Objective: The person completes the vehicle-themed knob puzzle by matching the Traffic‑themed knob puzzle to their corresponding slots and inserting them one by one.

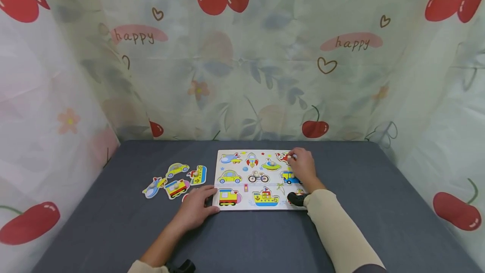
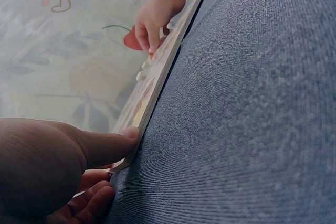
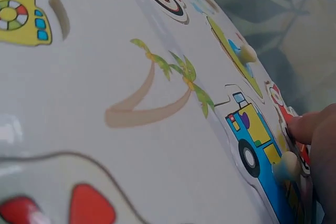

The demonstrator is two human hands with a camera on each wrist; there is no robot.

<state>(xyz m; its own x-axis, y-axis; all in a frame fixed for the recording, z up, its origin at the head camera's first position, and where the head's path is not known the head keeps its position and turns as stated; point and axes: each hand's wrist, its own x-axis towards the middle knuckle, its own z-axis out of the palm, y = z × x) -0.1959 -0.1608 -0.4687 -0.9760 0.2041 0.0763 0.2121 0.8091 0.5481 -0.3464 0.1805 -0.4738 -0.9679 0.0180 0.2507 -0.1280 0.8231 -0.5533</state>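
A white wooden puzzle board (image 1: 246, 188) with vehicle pictures lies on the table. My left hand (image 1: 195, 209) holds its lower left corner; the thumb (image 2: 113, 148) lies on the board edge in the left wrist view and the other fingers curl beside the corner. At the upper right corner, my right hand (image 1: 304, 165) pinches a red puzzle piece (image 3: 286, 113), partly hidden by the fingers, over its picture. Below that hand sits a blue and yellow truck piece (image 3: 257, 140) with a wooden knob. A bicycle piece (image 1: 258, 177) and a green flying saucer piece (image 1: 271, 164) are also on the board.
Left of the board lie loose pieces: a yellow-green car (image 1: 177, 170), a ship (image 1: 198, 175), a train (image 1: 177, 188) and an airplane (image 1: 154, 187). Another is mostly hidden behind my left hand. A patterned curtain (image 1: 242, 75) hangs behind the dark table (image 1: 265, 239).
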